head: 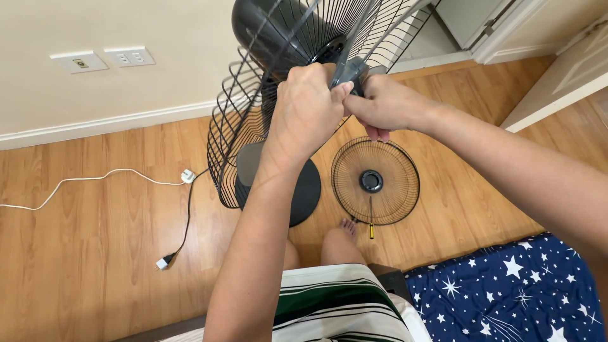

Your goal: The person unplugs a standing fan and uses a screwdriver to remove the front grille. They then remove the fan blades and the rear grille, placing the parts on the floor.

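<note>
The grey hub piece (350, 68) at the centre of the fan's rear grille (247, 120) is gripped by the left hand (308, 107) and right hand (384, 104). Below the hub, the detached front grille (375, 182) and a screwdriver (371, 218) lie on the floor.

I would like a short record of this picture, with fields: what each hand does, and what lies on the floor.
left hand: left hand grips the hub at the middle of the fan
right hand: right hand pinches the same hub from the other side
fan guard: rear grille is on the fan; front grille lies flat on the floor
tool: screwdriver on the front grille's edge
cords: black plug, white cord
other: star-patterned blue cloth
</note>
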